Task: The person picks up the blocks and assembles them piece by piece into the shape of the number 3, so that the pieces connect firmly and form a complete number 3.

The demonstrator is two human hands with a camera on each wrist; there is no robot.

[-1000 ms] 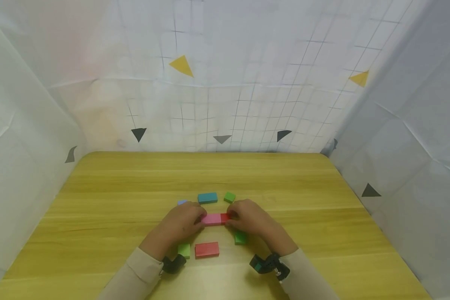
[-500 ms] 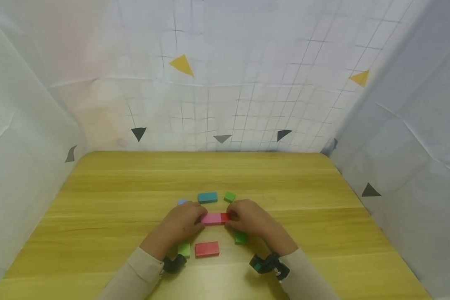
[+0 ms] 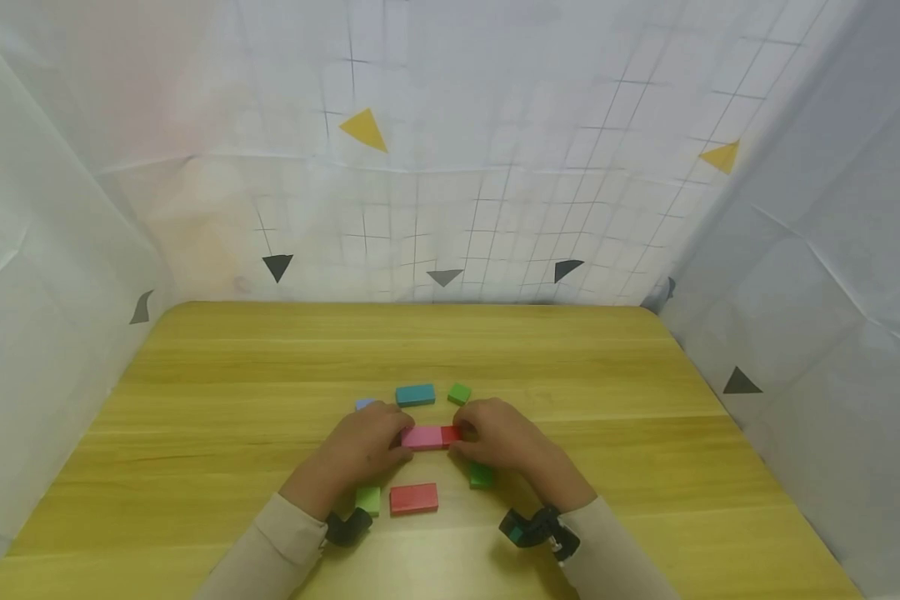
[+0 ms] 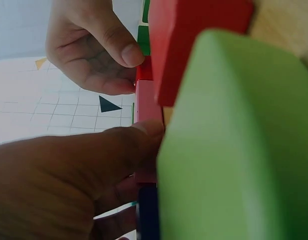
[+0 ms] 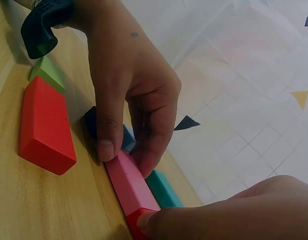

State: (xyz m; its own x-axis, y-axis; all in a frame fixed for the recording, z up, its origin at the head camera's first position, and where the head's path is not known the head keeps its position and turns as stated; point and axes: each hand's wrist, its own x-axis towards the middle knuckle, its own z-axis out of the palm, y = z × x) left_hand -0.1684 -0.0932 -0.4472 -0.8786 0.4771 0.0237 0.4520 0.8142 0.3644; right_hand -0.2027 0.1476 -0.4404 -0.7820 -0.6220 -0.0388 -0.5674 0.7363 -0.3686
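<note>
In the head view, a pink block (image 3: 423,438) lies end to end with a small red block (image 3: 451,437) in the middle of the group. My left hand (image 3: 363,439) pinches the pink block near its left end, thumb on the near side and fingers on the far side. At the other end, my right hand (image 3: 504,437) holds the small red block between thumb and fingers. The left wrist view shows a dark navy block (image 4: 148,212) at the pink block's end, partly hidden under my left hand.
Beyond the row lie a blue block (image 3: 416,396), a small green block (image 3: 459,394) and a partly hidden periwinkle block (image 3: 364,404). Nearer are a larger red block (image 3: 414,499), a light green block (image 3: 368,501) and a green block (image 3: 481,476). The wooden table (image 3: 570,358) meets white sheeting behind.
</note>
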